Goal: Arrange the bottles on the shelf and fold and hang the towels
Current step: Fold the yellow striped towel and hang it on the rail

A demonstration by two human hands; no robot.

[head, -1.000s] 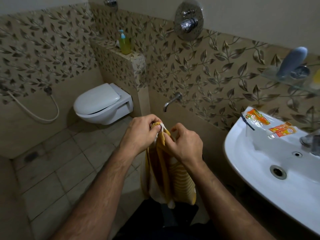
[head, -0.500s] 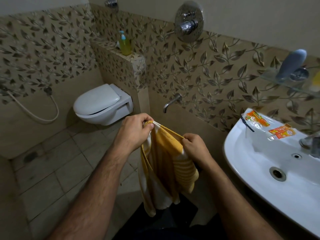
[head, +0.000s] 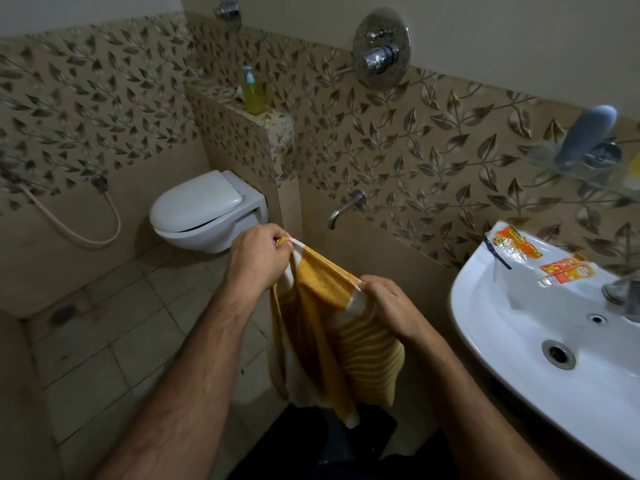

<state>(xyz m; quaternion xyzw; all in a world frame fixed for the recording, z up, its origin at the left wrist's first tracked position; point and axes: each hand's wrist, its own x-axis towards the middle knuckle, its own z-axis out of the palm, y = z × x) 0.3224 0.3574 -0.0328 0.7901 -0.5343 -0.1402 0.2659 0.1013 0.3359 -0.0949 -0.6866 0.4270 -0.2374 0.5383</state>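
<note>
A yellow and white striped towel [head: 332, 341] hangs in front of me above the floor. My left hand [head: 258, 263] grips its top left corner. My right hand [head: 389, 306] pinches the top edge farther right and lower, so the edge is stretched between them. A grey-blue bottle [head: 588, 136] lies tilted on the glass shelf [head: 568, 169] at the upper right. A yellow-green pump bottle [head: 252, 93] stands on the tiled ledge [head: 273, 121] behind the toilet.
A white sink [head: 519, 341] juts out at the right, with orange sachets [head: 516, 242] on its rim. A white toilet [head: 204, 211] hangs on the wall ahead. A low tap [head: 346, 207] and a shower valve [head: 379, 51] stick out of the tiled wall.
My hands were together at the towel's top. They have moved apart, the right one going down and right, spreading the top edge open.
</note>
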